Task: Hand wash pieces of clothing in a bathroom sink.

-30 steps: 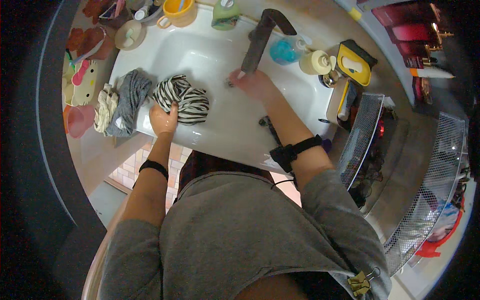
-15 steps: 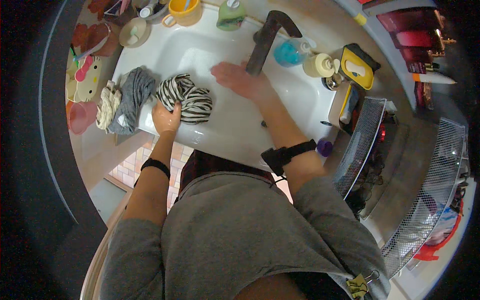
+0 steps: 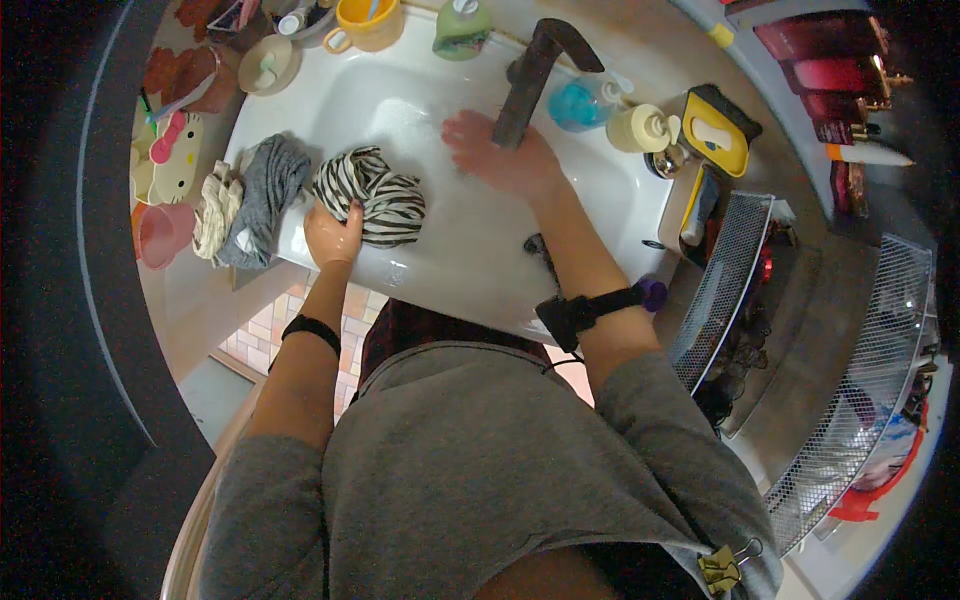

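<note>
My left hand (image 3: 333, 232) grips the near edge of a bunched black-and-white striped cloth (image 3: 375, 195) lying in the white sink (image 3: 420, 95). Flat and open, my right hand (image 3: 497, 155) hovers inside the basin just below the dark brown tap (image 3: 537, 70), holding nothing. A grey cloth (image 3: 262, 195) and a cream cloth (image 3: 215, 208) hang over the sink's left rim beside my left hand.
Along the sink's back stand a yellow mug (image 3: 367, 22), a green soap bottle (image 3: 460, 25), a blue bottle (image 3: 580, 100) and a cream pump bottle (image 3: 645, 127). A yellow sponge holder (image 3: 715, 132) and a metal mesh rack (image 3: 725, 280) are at the right. A pink cup (image 3: 160, 232) stands at the left.
My right hand has come off the tap and dropped lower and leftward into the basin. The left hand has stayed on the striped cloth.
</note>
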Action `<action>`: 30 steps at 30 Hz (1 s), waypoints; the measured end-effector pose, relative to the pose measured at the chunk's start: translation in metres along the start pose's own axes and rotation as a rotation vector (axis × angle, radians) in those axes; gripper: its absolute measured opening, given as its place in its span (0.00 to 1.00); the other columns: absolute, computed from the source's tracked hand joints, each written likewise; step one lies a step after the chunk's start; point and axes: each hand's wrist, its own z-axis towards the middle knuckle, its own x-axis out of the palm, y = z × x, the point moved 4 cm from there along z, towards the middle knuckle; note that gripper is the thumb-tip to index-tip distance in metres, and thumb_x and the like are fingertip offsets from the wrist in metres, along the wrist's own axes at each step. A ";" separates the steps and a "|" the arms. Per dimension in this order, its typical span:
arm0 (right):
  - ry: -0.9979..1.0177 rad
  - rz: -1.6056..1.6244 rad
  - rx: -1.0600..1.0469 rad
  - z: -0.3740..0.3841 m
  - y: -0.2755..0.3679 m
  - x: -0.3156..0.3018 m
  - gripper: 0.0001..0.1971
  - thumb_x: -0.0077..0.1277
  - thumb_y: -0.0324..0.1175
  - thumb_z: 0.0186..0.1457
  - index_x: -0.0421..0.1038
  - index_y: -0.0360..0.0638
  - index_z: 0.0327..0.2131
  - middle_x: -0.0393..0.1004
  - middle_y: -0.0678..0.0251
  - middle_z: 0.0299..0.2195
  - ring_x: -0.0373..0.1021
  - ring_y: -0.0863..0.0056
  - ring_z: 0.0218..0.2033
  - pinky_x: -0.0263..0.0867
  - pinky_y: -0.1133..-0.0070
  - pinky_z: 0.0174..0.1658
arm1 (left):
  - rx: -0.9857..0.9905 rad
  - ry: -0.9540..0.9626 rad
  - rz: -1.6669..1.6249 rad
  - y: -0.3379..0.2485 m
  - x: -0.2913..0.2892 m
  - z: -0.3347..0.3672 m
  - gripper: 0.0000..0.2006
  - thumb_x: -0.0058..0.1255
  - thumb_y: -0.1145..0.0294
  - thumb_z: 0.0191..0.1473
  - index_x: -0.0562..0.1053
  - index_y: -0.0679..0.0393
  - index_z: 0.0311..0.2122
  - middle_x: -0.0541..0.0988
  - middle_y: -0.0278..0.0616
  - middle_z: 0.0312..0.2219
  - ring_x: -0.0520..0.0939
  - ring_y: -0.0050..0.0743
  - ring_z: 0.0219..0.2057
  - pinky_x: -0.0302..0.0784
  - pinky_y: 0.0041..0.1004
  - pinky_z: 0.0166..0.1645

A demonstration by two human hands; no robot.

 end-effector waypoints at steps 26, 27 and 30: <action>-0.186 -0.500 -0.302 -0.024 0.038 -0.021 0.28 0.25 0.49 0.61 0.52 0.34 0.55 0.61 0.56 0.54 0.57 0.62 0.55 0.48 0.63 0.60 | -0.011 0.004 0.034 -0.005 0.000 0.001 0.22 0.55 0.56 0.40 0.69 0.65 0.35 0.74 0.60 0.27 0.73 0.62 0.32 0.66 0.47 0.40; -0.099 -0.584 -0.302 -0.025 0.033 -0.005 0.28 0.26 0.48 0.61 0.52 0.34 0.54 0.61 0.55 0.54 0.58 0.62 0.55 0.49 0.63 0.59 | -0.007 0.005 0.031 -0.005 0.001 0.001 0.22 0.55 0.56 0.40 0.69 0.65 0.35 0.74 0.60 0.27 0.73 0.62 0.32 0.66 0.47 0.40; 0.063 -0.899 -0.208 -0.030 0.013 0.024 0.27 0.27 0.46 0.61 0.53 0.31 0.53 0.60 0.52 0.53 0.58 0.59 0.54 0.52 0.64 0.58 | 0.003 -0.018 0.025 0.002 0.003 0.000 0.22 0.55 0.56 0.40 0.69 0.65 0.36 0.74 0.60 0.27 0.73 0.61 0.33 0.66 0.46 0.41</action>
